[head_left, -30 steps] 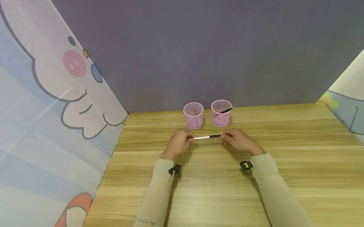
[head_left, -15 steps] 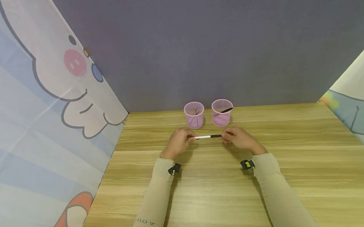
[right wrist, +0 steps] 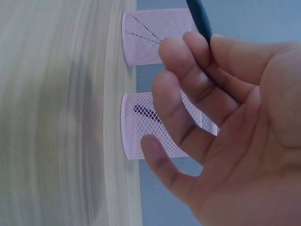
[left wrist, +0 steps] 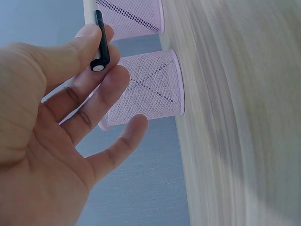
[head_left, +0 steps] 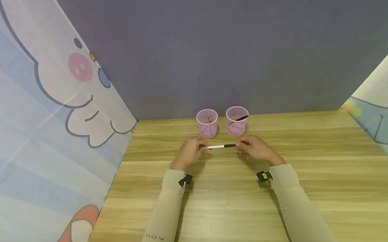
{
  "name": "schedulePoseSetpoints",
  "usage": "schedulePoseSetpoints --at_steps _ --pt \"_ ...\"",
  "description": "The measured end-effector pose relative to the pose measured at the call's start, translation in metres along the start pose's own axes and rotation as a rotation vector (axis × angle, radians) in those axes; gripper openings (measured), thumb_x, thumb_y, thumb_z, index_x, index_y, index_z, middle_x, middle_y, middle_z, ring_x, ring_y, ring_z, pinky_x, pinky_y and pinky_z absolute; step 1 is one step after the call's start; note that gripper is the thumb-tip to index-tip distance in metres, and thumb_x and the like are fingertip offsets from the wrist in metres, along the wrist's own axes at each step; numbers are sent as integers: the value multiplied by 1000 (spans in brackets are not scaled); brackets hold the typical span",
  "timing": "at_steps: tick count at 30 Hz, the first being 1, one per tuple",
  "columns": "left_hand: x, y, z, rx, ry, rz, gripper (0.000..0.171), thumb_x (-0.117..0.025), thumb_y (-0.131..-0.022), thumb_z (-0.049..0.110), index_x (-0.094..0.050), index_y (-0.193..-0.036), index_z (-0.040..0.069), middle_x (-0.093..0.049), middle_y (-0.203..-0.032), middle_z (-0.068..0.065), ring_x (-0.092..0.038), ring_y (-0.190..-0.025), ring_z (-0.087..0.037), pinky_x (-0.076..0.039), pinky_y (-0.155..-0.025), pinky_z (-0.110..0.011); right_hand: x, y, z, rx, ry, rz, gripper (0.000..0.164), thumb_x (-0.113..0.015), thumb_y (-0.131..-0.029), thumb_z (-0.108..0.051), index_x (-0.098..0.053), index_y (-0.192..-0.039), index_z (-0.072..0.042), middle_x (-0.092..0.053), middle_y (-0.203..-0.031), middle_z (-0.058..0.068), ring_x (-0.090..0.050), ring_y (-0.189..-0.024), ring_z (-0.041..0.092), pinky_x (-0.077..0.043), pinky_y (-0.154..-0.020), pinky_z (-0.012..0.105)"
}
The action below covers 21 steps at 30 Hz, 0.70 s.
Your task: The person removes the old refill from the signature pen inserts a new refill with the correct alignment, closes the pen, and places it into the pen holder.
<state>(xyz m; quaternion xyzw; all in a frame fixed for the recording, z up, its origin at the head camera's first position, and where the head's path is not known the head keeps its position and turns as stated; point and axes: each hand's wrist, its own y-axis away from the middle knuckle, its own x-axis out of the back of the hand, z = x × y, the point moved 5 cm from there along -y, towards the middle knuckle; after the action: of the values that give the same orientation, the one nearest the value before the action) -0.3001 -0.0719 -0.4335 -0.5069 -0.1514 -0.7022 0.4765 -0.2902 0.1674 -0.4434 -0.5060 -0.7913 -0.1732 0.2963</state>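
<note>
With its thumb and fingertips, the grip of the left hand (head_left: 190, 150) was pinching the white end of a pen (head_left: 216, 147), where a black clip (left wrist: 100, 40) was fixed; the other fingers were loosely spread. The grip of the right hand (head_left: 256, 148) was pinching the black end, its remaining fingers bent and apart. Thus the pen lay sideways between both hands, above the tabletop (head_left: 225, 214). Behind it stood two pink mesh cups, near but not touching: the left cup (head_left: 204, 132) contained thin dark rods (head_left: 209, 124), the right cup (head_left: 235, 129) a slim black object (head_left: 241, 118), leaning on the rim.
</note>
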Motion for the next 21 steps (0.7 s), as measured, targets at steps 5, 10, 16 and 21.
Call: schedulePoseSetpoints --at_steps 5,10,16,21 --pt "1 0 0 2 3 -4 9 -76 -91 15 -79 -96 9 -72 -88 -1 -59 -76 -11 -52 -72 -28 2 -1 0 9 20 8 26 -53 -107 -15 -68 -93 1 -66 -81 4 -58 -78 13 -49 -73 27" --pt "1 -1 -1 7 9 -2 9 -76 -91 15 -79 -96 9 -71 -86 -1 -59 -75 -10 -51 -70 -27 3 -2 -1 30 30 11 25 -54 -106 -14 -68 -92 0 -66 -81 4 -57 -78 15 -48 -73 28" --pt "0 -1 -1 12 8 -14 9 -76 -91 15 -79 -96 8 -72 -88 -2 -60 -76 -11 -52 -72 -29 4 -1 -1 20 33 11 24 -54 -106 -13 -69 -92 0 -67 -81 5 -58 -78 16 -48 -73 29" --pt "1 -1 -1 11 6 -21 10 -76 -91 15 -79 -97 8 -73 -90 -2 -62 -78 -12 -53 -74 -30 4 -1 -1 6 28 8 23 -54 -105 -13 -69 -92 -1 -68 -82 6 -58 -78 16 -48 -73 30"
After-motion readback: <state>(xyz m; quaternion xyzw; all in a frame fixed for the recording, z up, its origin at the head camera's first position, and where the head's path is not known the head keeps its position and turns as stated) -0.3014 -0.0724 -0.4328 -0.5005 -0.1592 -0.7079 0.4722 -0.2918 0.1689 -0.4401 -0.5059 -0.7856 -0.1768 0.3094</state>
